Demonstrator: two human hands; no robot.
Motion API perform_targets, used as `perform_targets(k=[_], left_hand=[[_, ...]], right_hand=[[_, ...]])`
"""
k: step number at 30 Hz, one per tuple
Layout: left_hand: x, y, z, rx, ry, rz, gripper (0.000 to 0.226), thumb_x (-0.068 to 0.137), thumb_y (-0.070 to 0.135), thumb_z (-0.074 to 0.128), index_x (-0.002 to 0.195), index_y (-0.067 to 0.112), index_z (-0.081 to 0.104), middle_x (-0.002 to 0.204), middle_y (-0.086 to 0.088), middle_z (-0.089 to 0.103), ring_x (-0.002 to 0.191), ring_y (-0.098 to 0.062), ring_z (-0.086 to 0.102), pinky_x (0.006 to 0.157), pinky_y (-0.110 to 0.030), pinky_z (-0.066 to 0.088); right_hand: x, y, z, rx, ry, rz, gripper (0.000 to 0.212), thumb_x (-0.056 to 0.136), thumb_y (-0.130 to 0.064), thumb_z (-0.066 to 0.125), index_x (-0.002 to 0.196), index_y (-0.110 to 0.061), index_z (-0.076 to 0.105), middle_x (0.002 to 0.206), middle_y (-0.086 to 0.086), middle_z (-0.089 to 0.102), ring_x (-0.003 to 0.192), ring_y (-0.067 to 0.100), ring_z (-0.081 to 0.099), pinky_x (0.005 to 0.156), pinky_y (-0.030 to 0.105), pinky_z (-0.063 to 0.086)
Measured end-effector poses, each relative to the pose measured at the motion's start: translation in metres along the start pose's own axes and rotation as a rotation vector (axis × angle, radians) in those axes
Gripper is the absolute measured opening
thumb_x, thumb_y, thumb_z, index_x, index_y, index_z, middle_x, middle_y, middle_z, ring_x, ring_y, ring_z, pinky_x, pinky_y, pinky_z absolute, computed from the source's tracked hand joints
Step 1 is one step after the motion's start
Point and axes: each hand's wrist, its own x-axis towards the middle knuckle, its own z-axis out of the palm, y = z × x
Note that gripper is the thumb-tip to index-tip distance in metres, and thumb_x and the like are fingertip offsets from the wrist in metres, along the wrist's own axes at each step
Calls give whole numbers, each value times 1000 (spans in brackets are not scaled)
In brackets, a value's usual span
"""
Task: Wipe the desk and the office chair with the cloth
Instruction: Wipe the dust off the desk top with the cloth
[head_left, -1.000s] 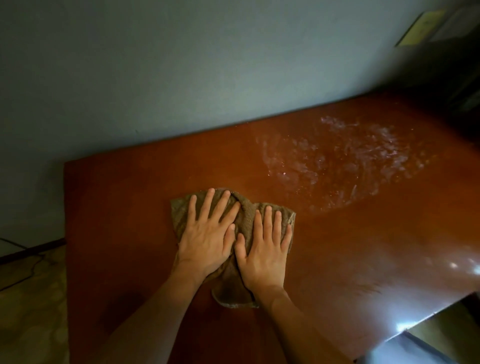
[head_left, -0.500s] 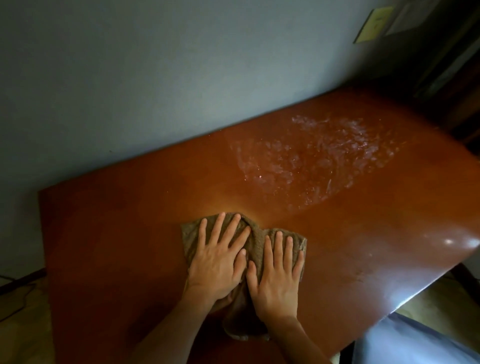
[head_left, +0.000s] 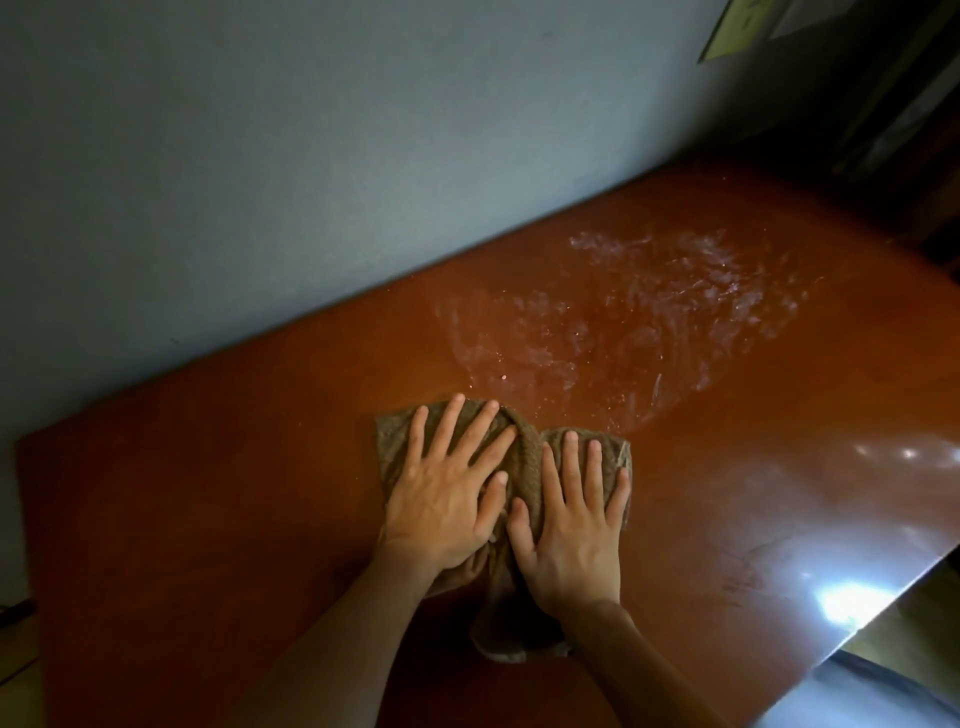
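Head view: left hand (head_left: 447, 493) and right hand (head_left: 571, 530), fingers spread, press cloth (head_left: 524, 457) mid-desk (head_left: 208, 519), far from edges.

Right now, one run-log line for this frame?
left hand: flat on cloth | right hand: flat on cloth | desk: whitish smears ahead
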Motion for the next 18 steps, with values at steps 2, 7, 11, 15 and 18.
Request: perform_targets(k=[2,7,11,15,18], left_hand=[[10,-2,-2,8,2,-3,55,103,49,25,156,34,31,169,5,10,156,-27,-2,121,-61,10],[37,-5,-8,7,15,-15,57,103,50,20,156,34,30,169,7,9,156,-26,-2,121,-60,9],[59,-9,-10,16,21,-28,57,102,50,19,156,34,30,169,6,11,156,-27,0,121,-60,9],[80,-14,-12,16,40,-40,57,102,49,20,156,34,31,169,6,12,156,-26,1,121,-60,10],[98,-17,-14,10,59,-46,56,102,48,23,155,33,33,168,6,15,156,-27,3,121,-60,10]], right_hand=[[11,2,-2,-2,-5,-4,69,98,-52,30,153,-10,35,164,17,20,153,37,11,117,67,17],[41,7,-5,-3,11,-3,70,96,-52,32,152,-11,36,163,17,20,153,37,11,117,68,16],[65,9,-5,5,10,5,71,95,-52,32,152,-10,39,163,18,22,152,38,12,116,68,15],[87,10,-7,21,14,9,71,96,-53,30,153,-11,35,164,17,19,153,37,11,117,68,15],[107,12,-9,32,16,11,72,95,-53,28,154,-11,35,164,17,19,153,37,10,117,67,13]])
